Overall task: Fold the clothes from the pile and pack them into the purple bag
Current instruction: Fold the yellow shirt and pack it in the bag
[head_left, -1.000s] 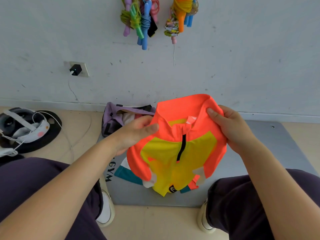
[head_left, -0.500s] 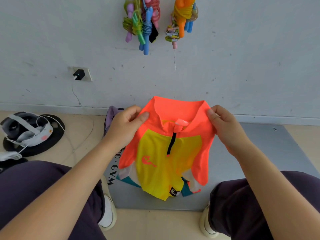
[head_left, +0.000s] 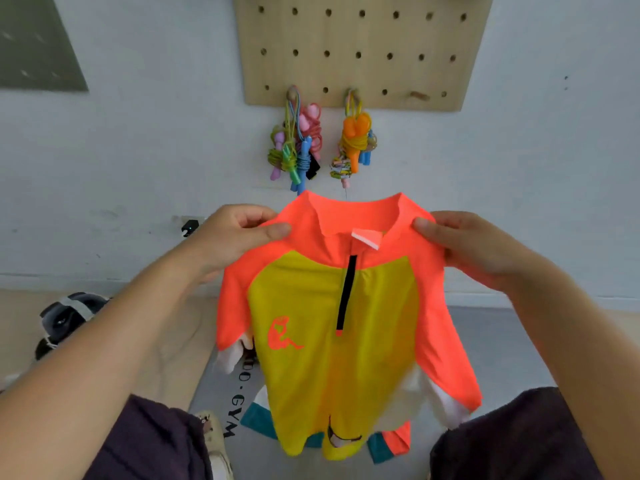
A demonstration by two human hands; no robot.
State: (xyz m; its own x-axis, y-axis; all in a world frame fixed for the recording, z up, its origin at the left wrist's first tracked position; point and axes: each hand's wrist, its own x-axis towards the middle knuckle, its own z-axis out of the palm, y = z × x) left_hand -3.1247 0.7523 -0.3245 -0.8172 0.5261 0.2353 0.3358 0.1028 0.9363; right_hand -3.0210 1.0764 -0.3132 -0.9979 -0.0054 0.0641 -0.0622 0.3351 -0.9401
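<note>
A small orange and yellow zip-neck garment (head_left: pixel 332 327) hangs spread out in the air in front of me, its front facing me. My left hand (head_left: pixel 239 237) pinches its left shoulder. My right hand (head_left: pixel 467 244) pinches its right shoulder. The orange sleeves with white cuffs hang down at both sides. Teal and orange leg ends dangle at the bottom over the grey mat (head_left: pixel 491 348). The purple bag is hidden behind the garment.
A wooden pegboard (head_left: pixel 360 50) on the wall carries bundles of coloured skipping ropes (head_left: pixel 298 147). A wall socket (head_left: pixel 189 226) sits at the left. A headset on a black stand (head_left: pixel 65 317) lies on the floor at left. My knees frame the mat.
Both hands have lifted the garment up and spread its shoulders apart, so it hangs full length. The view has tilted upward, bringing the pegboard in and hiding the purple bag.
</note>
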